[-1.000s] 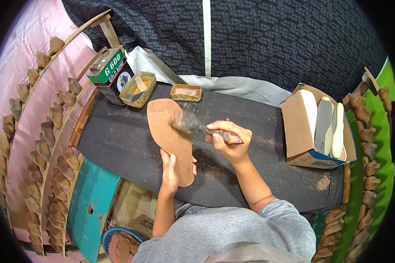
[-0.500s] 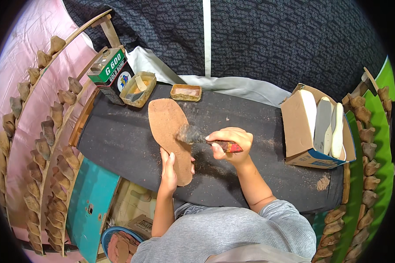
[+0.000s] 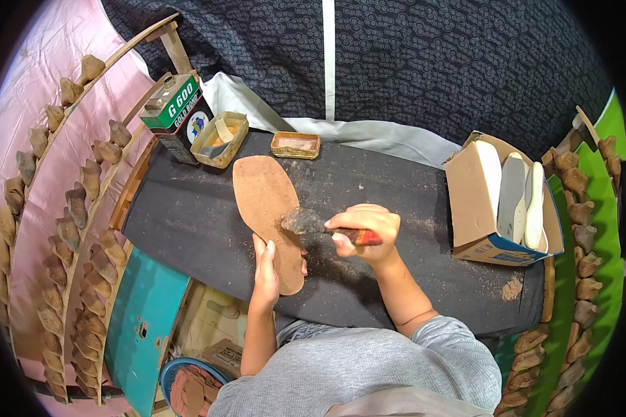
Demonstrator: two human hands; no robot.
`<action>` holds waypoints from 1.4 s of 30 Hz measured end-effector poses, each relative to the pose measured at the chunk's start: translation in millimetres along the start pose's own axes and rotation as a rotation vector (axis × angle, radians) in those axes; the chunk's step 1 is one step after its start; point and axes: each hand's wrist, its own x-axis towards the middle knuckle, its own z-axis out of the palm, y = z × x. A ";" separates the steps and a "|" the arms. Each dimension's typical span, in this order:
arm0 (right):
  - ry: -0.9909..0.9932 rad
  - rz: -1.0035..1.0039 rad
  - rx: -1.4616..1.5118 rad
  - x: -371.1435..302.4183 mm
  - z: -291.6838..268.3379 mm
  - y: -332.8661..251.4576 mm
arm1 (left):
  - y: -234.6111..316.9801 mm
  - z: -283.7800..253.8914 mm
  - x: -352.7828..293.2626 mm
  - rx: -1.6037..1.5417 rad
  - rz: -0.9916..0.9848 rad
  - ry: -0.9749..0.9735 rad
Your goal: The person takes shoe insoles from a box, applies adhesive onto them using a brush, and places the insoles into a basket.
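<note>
A brown sole-shaped piece [image 3: 263, 201] lies flat on the dark work table [image 3: 188, 229], its toe pointing away from me. My left hand [image 3: 266, 267] presses down on its near heel end. My right hand [image 3: 363, 233] grips a brush [image 3: 306, 222] by its red-brown handle, the dark bristle head resting on the right edge of the sole near its middle.
A glue tin [image 3: 181, 115], an open tub of yellow glue [image 3: 219, 139] and a small flat tray [image 3: 295, 144] stand at the table's far edge. A cardboard box [image 3: 473, 201] with pale insoles sits at right. Racks of wooden shoe lasts [image 3: 69, 229] line both sides.
The brush has travelled down the sole from near its toe part toward the middle and the near end, with my right hand following. My left hand stays on the heel.
</note>
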 end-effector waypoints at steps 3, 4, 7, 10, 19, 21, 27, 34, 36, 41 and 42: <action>0.064 0.076 0.002 5.2 2.4 -4.9 | -5.8 1.6 -1.2 -0.002 -0.014 -0.019; 0.050 0.090 -0.009 6.7 5.8 -5.0 | -7.6 2.7 -0.9 -0.001 -0.008 -0.034; 0.030 0.025 -0.086 9.7 14.5 -3.3 | -7.2 5.5 -0.7 0.035 -0.011 -0.047; -0.084 -0.103 -0.024 8.9 13.1 -2.8 | -8.6 1.7 0.4 0.004 0.024 -0.057; 0.008 -0.140 -0.070 14.6 17.7 -1.1 | -9.5 3.2 -2.6 0.086 0.061 -0.021; 0.014 -0.125 -0.053 13.1 16.8 -0.6 | -9.3 3.1 -2.2 0.111 0.070 -0.022; -0.115 -0.157 0.139 10.5 10.9 -3.2 | -15.2 -5.5 1.0 0.139 0.083 -0.028; -0.031 -0.189 -0.053 14.6 15.2 0.8 | -11.7 3.5 0.4 0.126 0.050 -0.069; -0.078 -0.195 0.015 11.3 13.9 1.1 | -12.5 1.9 1.8 0.117 0.051 -0.078; -0.140 -0.227 0.076 14.7 9.1 -1.5 | -15.2 -6.6 4.8 0.175 0.027 -0.088; -0.115 -0.227 0.040 16.3 8.4 0.6 | -13.0 -1.7 4.2 0.167 0.031 -0.094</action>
